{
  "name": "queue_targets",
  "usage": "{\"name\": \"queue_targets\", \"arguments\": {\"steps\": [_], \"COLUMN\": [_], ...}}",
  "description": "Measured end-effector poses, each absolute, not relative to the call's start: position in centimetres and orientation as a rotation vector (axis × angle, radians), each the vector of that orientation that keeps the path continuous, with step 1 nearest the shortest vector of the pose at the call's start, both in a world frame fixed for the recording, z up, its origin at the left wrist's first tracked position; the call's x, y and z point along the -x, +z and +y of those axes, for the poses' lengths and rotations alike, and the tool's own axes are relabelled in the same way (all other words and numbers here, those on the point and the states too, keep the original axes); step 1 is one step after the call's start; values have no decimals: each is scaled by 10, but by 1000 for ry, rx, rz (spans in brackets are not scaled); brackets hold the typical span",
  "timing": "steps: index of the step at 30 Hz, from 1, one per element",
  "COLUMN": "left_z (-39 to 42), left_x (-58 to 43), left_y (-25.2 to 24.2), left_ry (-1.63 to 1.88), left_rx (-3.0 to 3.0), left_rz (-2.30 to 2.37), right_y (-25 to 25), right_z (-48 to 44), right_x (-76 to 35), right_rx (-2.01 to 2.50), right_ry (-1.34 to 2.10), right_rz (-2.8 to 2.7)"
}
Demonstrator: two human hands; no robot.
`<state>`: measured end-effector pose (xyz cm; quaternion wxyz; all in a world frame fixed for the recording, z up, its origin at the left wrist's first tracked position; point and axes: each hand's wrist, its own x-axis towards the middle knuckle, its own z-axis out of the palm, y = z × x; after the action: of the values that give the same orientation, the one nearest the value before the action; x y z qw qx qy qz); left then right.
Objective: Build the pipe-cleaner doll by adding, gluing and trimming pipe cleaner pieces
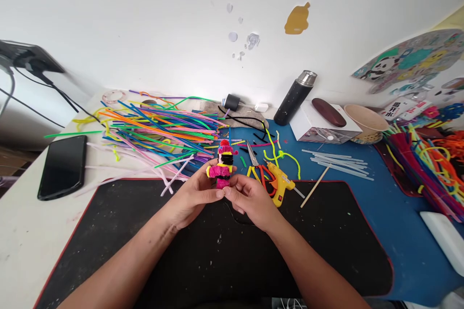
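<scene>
Between both hands is a small pipe-cleaner figure (220,170), held upright over the far edge of the black mat (174,251). Its body is magenta with yellow and black parts, and a red pompom-like tip tops the head. My left hand (195,190) grips it from the left, thumb along its base. On the other side, my right hand (250,198) pinches the lower end, the two thumbs nearly meeting. Just beyond the right hand lie a yellow glue gun (282,183), orange-handled pliers (267,174) and scissors (252,155).
Loose coloured pipe cleaners (163,125) pile up at the back left, near a black phone (62,166). Glue sticks (340,163) and a wooden stick (314,187) lie to the right. Behind stand a black thermos (294,99) and a white box (308,123); more pipe cleaners (427,169) fill the far right.
</scene>
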<state>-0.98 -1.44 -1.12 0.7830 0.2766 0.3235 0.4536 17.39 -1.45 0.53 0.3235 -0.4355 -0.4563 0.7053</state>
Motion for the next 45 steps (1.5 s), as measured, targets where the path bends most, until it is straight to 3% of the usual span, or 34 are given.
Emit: {"name": "queue_targets", "arguments": {"steps": [45], "left_z": [-12], "left_x": [7], "left_y": [-10], "left_ry": [1088], "left_rx": [-515], "left_rz": [557], "right_y": [-3], "right_z": [-17], "right_x": [-171], "right_rx": [985], "right_ry": [1884], "right_rz": [-1109]}}
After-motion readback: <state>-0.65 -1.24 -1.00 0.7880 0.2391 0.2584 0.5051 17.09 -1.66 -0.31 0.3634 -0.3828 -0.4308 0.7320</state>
